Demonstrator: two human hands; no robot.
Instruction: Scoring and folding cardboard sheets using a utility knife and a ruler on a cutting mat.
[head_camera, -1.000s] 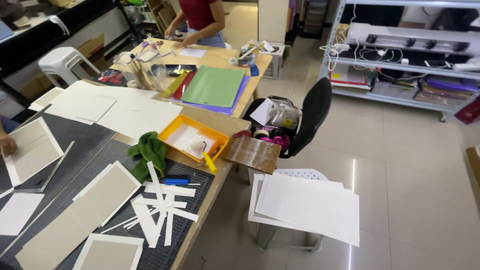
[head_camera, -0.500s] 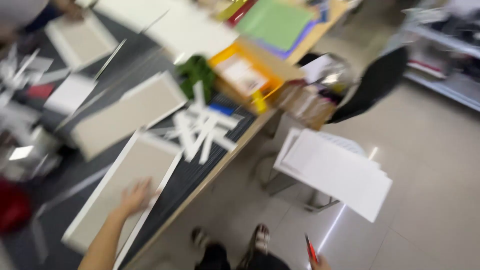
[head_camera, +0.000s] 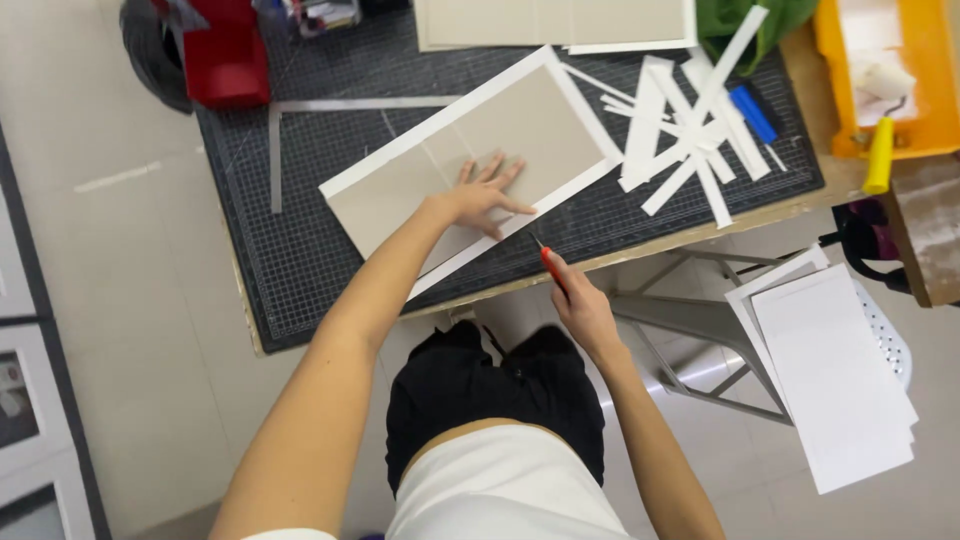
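A flat rectangular grey cardboard panel with white paper borders (head_camera: 470, 165) lies tilted on the dark gridded cutting mat (head_camera: 300, 250), its long side running from the mat's near edge up toward the middle, faint fold lines crossing its face. The left hand (head_camera: 485, 195) rests flat on it, fingers spread. A slim red-handled craft knife (head_camera: 550, 268), held in the right hand (head_camera: 585, 315), points its blade at the panel's near white border, by the mat's near edge.

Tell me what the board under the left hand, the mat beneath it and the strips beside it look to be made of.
Board: grey matte cardboard, seemingly, edged with white paper.
Mat: dark, gridded, likely a rubbery cutting mat.
Strips: thin white paper or card, flat and matte.
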